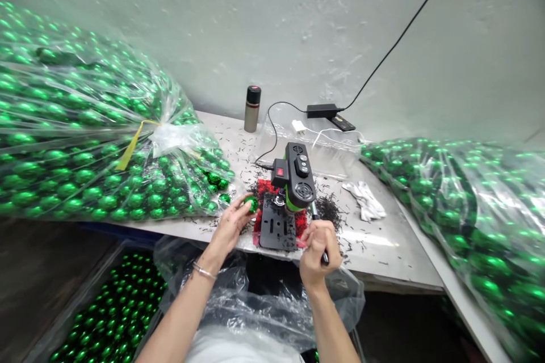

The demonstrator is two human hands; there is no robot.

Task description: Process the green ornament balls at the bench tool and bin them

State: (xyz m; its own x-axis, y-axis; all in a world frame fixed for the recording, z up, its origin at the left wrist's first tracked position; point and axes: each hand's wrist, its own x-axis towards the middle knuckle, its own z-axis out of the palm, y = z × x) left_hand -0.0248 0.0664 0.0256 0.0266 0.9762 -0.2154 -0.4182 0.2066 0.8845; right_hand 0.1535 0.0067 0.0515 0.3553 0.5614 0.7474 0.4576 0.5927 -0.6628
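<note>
My left hand (232, 222) holds a shiny green ball (251, 204) in its fingertips, just left of a small black and green machine (299, 176). The fingers of my right hand (320, 247) are wrapped round the machine's black lever handle (325, 257), at the machine's lower right. Below the machine's head lies a black slotted base plate (276, 229) on a red sheet (257, 227), with small black bits scattered over it. Loose green balls (217, 180) lie at the open mouth of the left bag.
Big clear bags of green balls lie at the left (76, 125) and right (481, 221). Behind the machine are a bottle (252, 109), a clear tray (340, 159) and a power adapter (322, 110). White gloves (366, 201) lie to its right. More balls (117, 306) fill a container below.
</note>
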